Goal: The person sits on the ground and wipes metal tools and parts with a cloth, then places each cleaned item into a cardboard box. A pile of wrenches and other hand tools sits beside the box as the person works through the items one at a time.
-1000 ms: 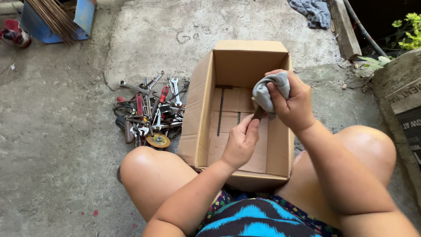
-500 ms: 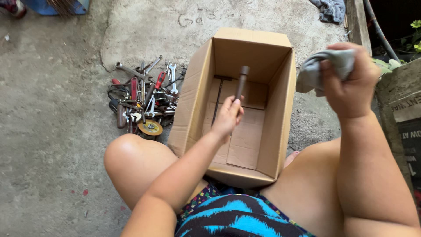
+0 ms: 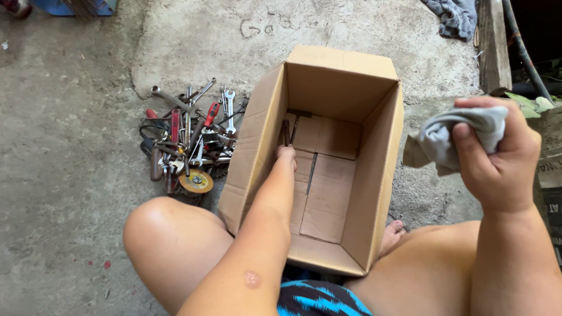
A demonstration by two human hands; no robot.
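Brown tool (image 3: 285,131) now lowered into box (image 3: 383,152)

Brightness: soft, even daylight, bright enough to see everything; no lamp is visible.
Shadows: weak and diffuse; the inside of the cardboard box (image 3: 328,175) is a little darker along its left wall, and the top right corner falls into deep shade.
Glare: none; only a mild shine on the knee and on the metal of the tool pile (image 3: 187,140).
Sharpness: the concrete floor (image 3: 70,175) and box are clear; the near forearm looks slightly soft.
Distortion: wide-angle stretching at the edges.
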